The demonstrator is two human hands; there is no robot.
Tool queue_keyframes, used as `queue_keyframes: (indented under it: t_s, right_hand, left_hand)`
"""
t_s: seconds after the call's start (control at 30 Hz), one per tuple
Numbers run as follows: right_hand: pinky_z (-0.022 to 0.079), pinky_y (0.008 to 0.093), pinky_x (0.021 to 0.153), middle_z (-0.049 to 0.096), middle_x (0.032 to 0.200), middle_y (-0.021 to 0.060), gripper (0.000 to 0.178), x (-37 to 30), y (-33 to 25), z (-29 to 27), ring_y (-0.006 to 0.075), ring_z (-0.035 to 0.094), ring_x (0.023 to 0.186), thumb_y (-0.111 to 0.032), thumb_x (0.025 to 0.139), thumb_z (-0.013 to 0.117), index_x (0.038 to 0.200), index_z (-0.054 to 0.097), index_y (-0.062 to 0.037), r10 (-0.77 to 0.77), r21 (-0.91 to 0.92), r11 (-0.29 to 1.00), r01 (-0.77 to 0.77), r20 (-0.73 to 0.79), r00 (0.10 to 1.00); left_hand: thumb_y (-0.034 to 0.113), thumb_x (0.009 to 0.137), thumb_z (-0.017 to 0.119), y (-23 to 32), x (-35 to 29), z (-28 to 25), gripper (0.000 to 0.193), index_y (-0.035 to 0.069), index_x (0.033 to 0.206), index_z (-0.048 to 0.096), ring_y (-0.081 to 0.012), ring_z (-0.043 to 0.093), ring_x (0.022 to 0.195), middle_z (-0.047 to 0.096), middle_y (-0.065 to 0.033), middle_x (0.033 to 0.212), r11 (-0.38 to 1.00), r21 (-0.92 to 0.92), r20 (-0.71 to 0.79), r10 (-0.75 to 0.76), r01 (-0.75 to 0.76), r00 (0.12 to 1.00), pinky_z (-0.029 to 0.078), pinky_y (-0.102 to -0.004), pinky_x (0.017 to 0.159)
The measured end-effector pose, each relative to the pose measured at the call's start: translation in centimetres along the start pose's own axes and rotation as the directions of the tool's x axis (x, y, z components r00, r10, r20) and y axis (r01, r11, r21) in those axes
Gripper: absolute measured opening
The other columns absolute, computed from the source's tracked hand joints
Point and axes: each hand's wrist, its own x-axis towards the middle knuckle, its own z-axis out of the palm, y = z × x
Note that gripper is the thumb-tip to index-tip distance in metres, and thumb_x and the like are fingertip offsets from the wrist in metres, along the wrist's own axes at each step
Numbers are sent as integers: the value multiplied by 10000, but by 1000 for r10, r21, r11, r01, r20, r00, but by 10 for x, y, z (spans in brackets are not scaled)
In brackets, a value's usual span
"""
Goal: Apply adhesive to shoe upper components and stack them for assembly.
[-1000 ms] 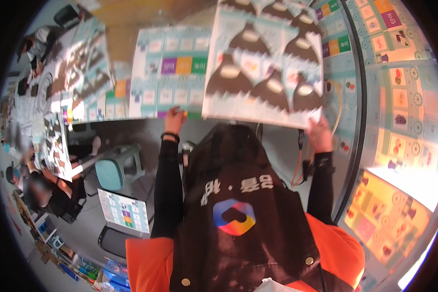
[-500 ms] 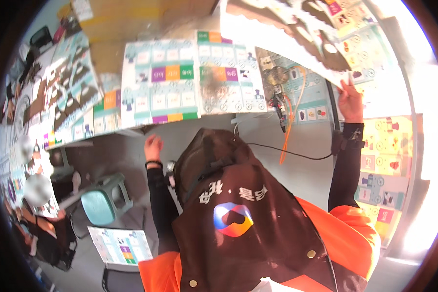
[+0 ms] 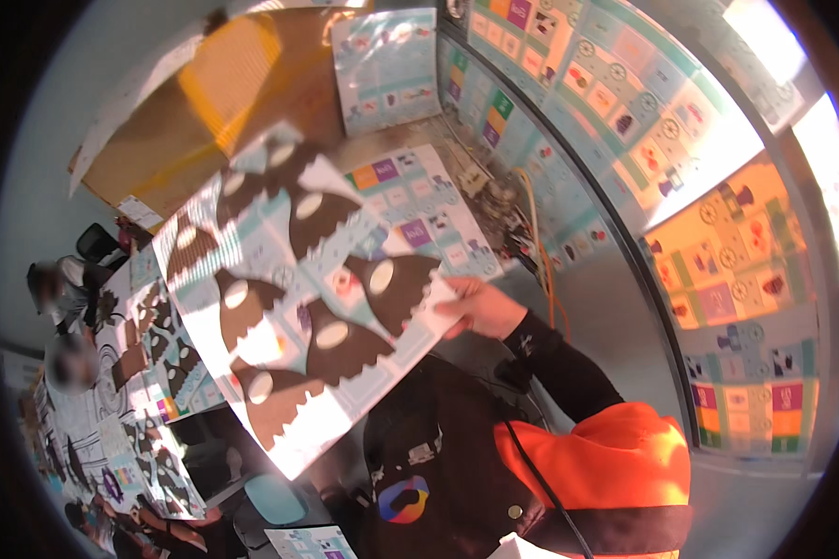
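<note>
Right hand point(image 3: 483, 309) of mine pinched a large printed sheet point(image 3: 294, 291) by its right-hand corner, its grip narrow, with just the sheet between fingers and thumb. From there the sheet reached away to the left, tilted, off the desk point(image 3: 382, 147); its longer-looking edges ran from upper left to lower right. My right arm was plainly the nearer one. My left hand did not show, so I could not tell whether it was empty.

Counting: I had one sheet in hand, with what seemed to be eight brown shapes point(image 3: 359, 352) on it, each with a pale oval, though its far end was blurred. Beyond it one printed card point(image 3: 426, 202) lay on the desk, partly covered, and one pale board point(image 3: 385, 74) stood upright behind. One orange cord point(image 3: 554, 307) hung near the card's right side. One teal stool point(image 3: 275, 500) stood below the sheet's lower corner.
</note>
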Motion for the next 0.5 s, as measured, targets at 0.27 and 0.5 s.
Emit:
queue_keyframes:
  t_s: [0.27, 0.5]
  right_hand:
    - [640, 340, 729, 669, 1194, 117, 403, 93, 63, -16, 236, 689, 1029, -76, 965, 605, 1358, 535, -16, 233, -168, 966, -196, 242, 942]
    - [639, 360, 743, 650, 1188, 89, 451, 166, 120, -4, 236, 686, 1002, -112, 956, 639, 1376, 513, -7, 436, -314, 894, -319, 447, 781]
  left_hand:
    - [150, 833, 572, 79, -69, -37, 94, 147, 782, 651, -222, 655, 843, 639, -53, 798, 993, 119, 0, -6, 6, 1000, 540, -358, 773]
    - [288, 808, 626, 194, -139, -45, 155, 149, 756, 672, -248, 698, 738, 692, -82, 807, 831, -393, 18, -421, 394, 907, 549, -456, 588]
